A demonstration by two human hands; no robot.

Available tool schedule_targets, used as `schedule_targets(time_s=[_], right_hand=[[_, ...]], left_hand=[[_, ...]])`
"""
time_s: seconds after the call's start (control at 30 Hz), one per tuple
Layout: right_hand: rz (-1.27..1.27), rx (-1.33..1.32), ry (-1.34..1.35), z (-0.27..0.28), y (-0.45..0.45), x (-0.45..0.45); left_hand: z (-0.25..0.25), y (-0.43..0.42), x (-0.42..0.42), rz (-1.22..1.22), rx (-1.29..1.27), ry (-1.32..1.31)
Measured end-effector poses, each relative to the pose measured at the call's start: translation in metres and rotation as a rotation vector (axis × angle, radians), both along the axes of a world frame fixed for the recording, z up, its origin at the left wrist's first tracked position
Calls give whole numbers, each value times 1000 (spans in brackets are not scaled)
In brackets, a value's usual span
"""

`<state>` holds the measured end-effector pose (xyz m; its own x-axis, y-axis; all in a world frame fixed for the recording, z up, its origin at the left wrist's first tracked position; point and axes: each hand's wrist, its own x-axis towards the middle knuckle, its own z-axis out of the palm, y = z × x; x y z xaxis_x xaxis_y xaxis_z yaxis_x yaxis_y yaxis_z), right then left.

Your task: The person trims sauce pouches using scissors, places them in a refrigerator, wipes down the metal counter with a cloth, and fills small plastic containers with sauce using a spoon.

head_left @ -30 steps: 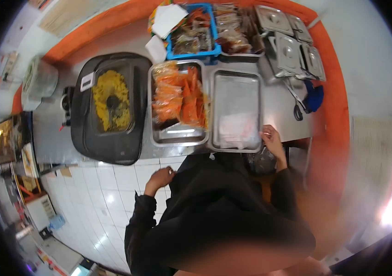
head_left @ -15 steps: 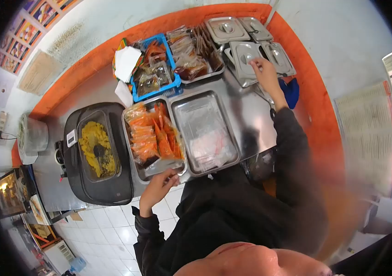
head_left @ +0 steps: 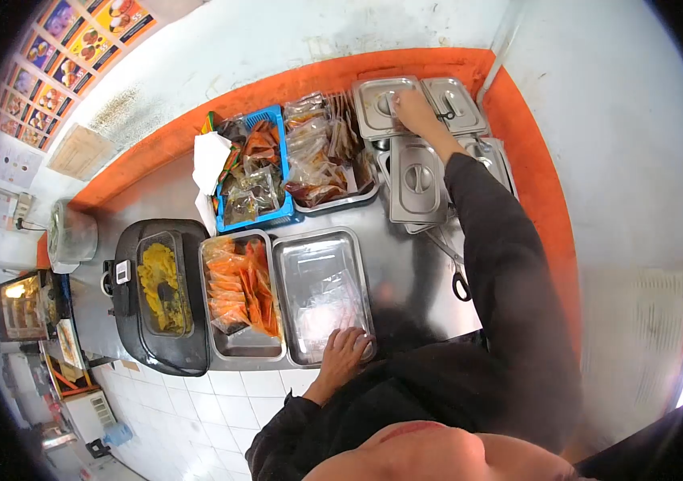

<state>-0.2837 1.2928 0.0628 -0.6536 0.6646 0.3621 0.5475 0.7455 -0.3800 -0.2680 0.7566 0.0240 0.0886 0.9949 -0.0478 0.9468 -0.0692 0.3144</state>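
My right hand [head_left: 417, 112] reaches to the back of the counter, its fingers curled down at the handle of a steel container lid [head_left: 370, 120]; the fingertips are partly hidden. My left hand [head_left: 344, 354] lies with fingers spread over the near end of a shallow steel tray [head_left: 309, 276], on the clear plastic bags [head_left: 333, 309] there. Left of it stands another steel tray [head_left: 253, 346] with rows of small orange-filled packets [head_left: 233, 280]. A second lidded container [head_left: 419, 180] sits in front of the one my right hand touches.
A blue basket [head_left: 284, 212] and a tray of brown packets [head_left: 321, 156] stand behind the front trays. Scissors [head_left: 460, 280] lie under my right forearm. At left, a black case [head_left: 137, 337] holds a tub of yellow food [head_left: 163, 280]. An orange-banded wall borders the counter.
My right hand has moved from the front container's lid to the back left one. My left hand has shifted right, from the orange packets' tray to the tray with bags. The view has tilted up.
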Motion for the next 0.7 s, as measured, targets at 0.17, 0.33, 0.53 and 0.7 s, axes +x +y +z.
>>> schedule_targets(time_s=[0.17, 0.33, 0.53, 0.7], right_hand=[[-146, -38, -39, -12, 3, -39], [-159, -23, -12, 14, 14, -32], [152, -258, -74, 116, -37, 90], [212, -277, -301, 85, -88, 173]], left_hand=[[-23, -26, 11, 9, -62, 44], [-21, -3, 10, 12, 6, 77], [-27, 28, 18, 79, 139, 23], [-16, 33, 18, 101, 94, -62]])
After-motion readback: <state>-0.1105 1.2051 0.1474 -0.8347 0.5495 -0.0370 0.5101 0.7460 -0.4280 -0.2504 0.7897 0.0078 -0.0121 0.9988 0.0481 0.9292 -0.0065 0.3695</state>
